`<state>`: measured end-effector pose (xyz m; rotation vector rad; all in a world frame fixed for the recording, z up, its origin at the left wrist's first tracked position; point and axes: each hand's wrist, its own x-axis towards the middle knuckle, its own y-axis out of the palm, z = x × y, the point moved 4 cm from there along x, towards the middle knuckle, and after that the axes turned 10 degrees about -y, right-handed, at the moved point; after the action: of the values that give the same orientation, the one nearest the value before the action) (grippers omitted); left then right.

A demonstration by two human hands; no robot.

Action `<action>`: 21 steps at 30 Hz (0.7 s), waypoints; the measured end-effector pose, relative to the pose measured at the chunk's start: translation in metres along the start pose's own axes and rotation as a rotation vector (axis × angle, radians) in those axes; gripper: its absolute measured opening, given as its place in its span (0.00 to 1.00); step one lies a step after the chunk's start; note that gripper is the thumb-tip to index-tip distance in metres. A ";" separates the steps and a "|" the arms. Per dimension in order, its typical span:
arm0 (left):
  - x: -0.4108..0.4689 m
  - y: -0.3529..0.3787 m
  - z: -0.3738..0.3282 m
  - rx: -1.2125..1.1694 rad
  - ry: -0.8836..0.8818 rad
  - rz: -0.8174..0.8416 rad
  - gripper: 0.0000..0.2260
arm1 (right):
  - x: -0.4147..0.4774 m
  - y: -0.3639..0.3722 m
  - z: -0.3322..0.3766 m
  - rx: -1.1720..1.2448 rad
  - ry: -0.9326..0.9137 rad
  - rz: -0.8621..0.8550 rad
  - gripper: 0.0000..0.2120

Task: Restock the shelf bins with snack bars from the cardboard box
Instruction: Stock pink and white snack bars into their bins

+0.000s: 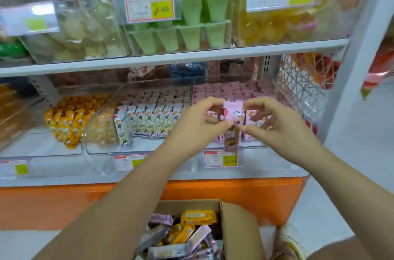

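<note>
One pink snack bar (233, 110) is held upright between the left hand (198, 119) and right hand (270, 119), each pinching a side with thumb and fingertips. It sits just above the clear bin (264, 149) of matching pink bars, likely being squared to slot into the row. Cardboard box (241, 227) below is cut off by the frame. The bar's lower end and the price label (220, 158) are too blurred to read.
</note>
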<state>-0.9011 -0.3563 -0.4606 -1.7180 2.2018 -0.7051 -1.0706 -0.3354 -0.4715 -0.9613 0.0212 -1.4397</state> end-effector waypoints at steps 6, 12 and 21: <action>0.056 0.020 -0.011 0.081 0.032 0.090 0.12 | 0.030 -0.016 -0.027 -0.032 -0.047 0.040 0.18; 0.120 0.034 0.015 0.580 0.102 0.063 0.18 | 0.052 -0.030 -0.066 -0.352 0.031 0.137 0.12; 0.148 0.057 0.031 0.937 0.166 0.075 0.24 | 0.069 -0.022 -0.078 -0.331 0.072 0.352 0.16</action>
<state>-0.9734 -0.4946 -0.5034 -1.0974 1.5579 -1.5687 -1.1175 -0.4314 -0.4736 -1.1103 0.4722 -1.1611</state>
